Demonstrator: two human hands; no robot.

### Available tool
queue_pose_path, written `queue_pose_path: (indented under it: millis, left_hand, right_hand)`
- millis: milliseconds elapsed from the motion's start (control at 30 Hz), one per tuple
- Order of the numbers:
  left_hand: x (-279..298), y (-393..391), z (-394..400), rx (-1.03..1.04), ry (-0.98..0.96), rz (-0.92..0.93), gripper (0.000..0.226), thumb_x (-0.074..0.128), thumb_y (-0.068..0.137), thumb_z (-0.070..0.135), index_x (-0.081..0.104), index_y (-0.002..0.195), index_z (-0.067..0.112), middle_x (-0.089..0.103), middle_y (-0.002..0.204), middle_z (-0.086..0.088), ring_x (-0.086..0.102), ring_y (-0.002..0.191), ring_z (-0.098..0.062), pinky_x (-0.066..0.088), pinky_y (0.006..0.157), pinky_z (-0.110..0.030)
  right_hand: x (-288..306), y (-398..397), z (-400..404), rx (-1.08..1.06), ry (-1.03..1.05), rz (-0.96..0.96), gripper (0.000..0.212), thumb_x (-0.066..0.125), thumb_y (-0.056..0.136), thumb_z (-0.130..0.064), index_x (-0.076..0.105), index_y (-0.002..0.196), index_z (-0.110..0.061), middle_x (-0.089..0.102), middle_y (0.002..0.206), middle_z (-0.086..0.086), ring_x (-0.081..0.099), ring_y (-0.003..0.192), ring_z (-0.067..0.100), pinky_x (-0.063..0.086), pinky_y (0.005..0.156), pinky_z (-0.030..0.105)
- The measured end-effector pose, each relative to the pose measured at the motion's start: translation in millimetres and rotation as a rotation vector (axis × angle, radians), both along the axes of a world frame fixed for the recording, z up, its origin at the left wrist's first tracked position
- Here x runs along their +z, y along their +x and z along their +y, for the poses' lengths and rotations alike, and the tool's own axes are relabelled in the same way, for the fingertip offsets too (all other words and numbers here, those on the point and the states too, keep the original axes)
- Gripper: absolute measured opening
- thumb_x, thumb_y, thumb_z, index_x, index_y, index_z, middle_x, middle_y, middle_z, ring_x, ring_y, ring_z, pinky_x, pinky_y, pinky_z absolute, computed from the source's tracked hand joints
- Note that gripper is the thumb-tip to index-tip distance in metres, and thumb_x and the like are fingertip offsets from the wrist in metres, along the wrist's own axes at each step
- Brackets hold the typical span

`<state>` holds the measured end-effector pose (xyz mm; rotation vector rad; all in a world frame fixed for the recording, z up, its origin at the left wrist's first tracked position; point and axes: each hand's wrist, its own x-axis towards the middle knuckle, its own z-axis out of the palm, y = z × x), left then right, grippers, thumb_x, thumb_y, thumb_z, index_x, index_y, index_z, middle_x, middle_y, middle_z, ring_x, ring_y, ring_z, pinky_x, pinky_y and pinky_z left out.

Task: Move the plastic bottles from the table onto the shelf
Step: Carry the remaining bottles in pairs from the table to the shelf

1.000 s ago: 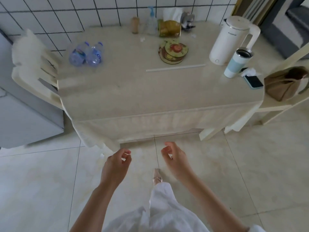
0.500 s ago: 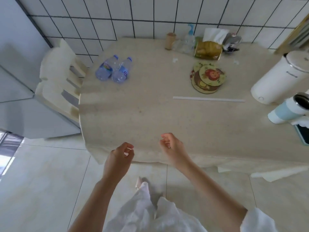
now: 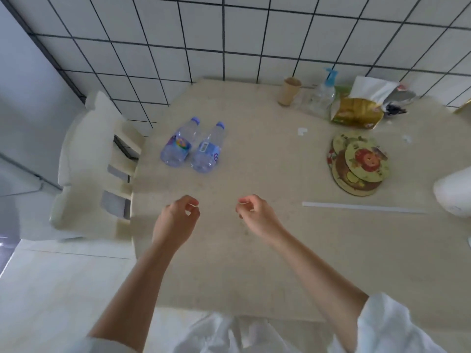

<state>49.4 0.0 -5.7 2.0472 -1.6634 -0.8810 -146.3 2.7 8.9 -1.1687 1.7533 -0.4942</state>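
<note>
At the far left I see a pale plastic chair [image 3: 86, 159] pushed against the left edge of the desk [image 3: 254, 263], with a white tiled wall [image 3: 229, 34] behind. Just right of the chair, two plastic bottles lie on their sides on the desk, touching each other, blue caps pointing toward the wall: the left bottle [image 3: 178, 143] has a colourful label, the right bottle [image 3: 207, 150] a pale blue one with a white patch. Nearer to me, my left hand [image 3: 175, 220] hangs above the desk short of the bottles, its grip loosely curled on nothing — thumb and fingertips close but nothing between them. My right hand [image 3: 254, 216] is just beside it, apart from it, also loosely curled and holding nothing. Moving right along the wall, I see a brown cup [image 3: 289, 94], a clear pump bottle [image 3: 322, 98] with a blue top, and a golden tissue pack [image 3: 355, 112] with white tissue sticking up. Nearer, a stack of round patterned coasters [image 3: 358, 165] lies flat, and a thin white strip [image 3: 362, 208] runs along the desk below them. At the right edge a white rounded vessel [image 3: 455, 192] is cut off by the frame — I cannot tell what it is.
</note>
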Motion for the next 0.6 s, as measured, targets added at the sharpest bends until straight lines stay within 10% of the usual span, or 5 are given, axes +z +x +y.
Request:
queue_pose_path:
  millis: [267, 467, 600]
  left_hand:
    - [-10, 38, -140, 0.002, 0.009, -0.045, 0.028, 0.059, 0.087, 0.018, 0.063, 0.114, 0.013, 0.065, 0.114, -0.011, 0.059, 0.103, -0.034, 0.047, 0.085, -0.039]
    - [-36, 34, -214, 0.015, 0.059, -0.171, 0.072, 0.068, 0.084, 0.041, 0.038, 0.143, 0.011, 0.045, 0.14, -0.012, 0.044, 0.126, -0.036, 0.039, 0.099, -0.044]
    - [-61, 43, -240, 0.056, 0.095, -0.185, 0.066, 0.07, 0.082, 0.043, 0.043, 0.136, 0.014, 0.053, 0.13, -0.012, 0.054, 0.116, -0.037, 0.044, 0.087, -0.042]
  right_hand:
    - [-12, 55, -126, -0.115, 0.143, -0.051, 0.043, 0.059, 0.087, -0.033, 0.054, 0.123, -0.011, 0.062, 0.123, 0.012, 0.061, 0.112, 0.029, 0.05, 0.097, 0.046]
    - [-26, 84, -201, -0.365, 0.358, -0.121, 0.067, 0.062, 0.083, -0.048, 0.037, 0.13, -0.007, 0.052, 0.128, 0.013, 0.058, 0.11, 0.035, 0.054, 0.065, 0.039]
    - [-48, 96, -235, -0.443, 0.354, -0.153, 0.061, 0.07, 0.077, -0.043, 0.051, 0.12, -0.004, 0.062, 0.119, 0.019, 0.063, 0.104, 0.037, 0.056, 0.082, 0.053]
